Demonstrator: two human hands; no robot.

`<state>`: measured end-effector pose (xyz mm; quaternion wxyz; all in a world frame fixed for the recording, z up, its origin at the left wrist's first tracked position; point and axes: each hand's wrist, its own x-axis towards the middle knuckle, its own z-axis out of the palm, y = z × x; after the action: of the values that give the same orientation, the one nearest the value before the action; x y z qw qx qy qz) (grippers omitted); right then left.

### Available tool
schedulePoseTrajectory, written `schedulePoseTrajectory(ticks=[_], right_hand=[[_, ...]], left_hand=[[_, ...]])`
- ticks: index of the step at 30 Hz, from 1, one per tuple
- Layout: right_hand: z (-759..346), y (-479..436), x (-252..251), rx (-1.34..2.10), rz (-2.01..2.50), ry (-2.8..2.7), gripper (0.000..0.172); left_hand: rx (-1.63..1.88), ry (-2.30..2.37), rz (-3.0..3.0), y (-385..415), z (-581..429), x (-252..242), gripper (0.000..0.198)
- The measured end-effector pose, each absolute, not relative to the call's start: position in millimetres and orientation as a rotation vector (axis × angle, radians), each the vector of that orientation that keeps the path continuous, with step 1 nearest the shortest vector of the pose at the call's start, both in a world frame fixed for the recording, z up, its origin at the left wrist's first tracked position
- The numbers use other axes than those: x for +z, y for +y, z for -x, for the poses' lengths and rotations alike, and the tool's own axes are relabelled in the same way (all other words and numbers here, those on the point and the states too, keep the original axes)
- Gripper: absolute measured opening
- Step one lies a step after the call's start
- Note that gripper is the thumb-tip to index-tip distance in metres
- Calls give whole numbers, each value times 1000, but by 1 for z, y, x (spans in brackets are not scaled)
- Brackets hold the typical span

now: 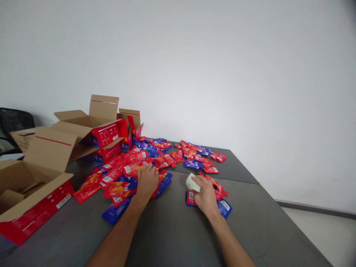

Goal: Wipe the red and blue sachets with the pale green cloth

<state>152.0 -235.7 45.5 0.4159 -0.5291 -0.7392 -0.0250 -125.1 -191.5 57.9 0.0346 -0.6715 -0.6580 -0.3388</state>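
Observation:
My left hand rests palm down on a heap of red and blue foil packets, its fingers stretched over the red ones. My right hand is closed on a crumpled white cloth, which sticks out by the thumb and forefinger. Under and around that hand lies a smaller group of packets, among them a blue packet and a red packet. The right fingertips are partly hidden.
An open red carton stands at the left front, with more open cartons behind it. Further packets are scattered toward the back. The dark table slants to an edge on the right. A black chair is at far left.

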Motion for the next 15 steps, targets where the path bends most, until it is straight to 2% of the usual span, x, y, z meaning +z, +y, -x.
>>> schedulePoseTrajectory(ticks=[6, 9, 12, 15], right_hand=[[-191, -224, 56, -98, 1496, -1707, 45], [-200, -223, 57, -74, 1517, -1665, 44], [-202, -223, 55, -58, 1505, -1654, 43], [-199, -223, 54, -57, 1498, -1662, 43]], left_hand=[[-1596, -1786, 2650, -211, 46, 37, 23], [-1722, -1512, 2995, -222, 22, 23, 29], [-1613, -1149, 3295, -233, 13, 16, 40], [-1208, -1055, 3362, -243, 11, 20, 48]])
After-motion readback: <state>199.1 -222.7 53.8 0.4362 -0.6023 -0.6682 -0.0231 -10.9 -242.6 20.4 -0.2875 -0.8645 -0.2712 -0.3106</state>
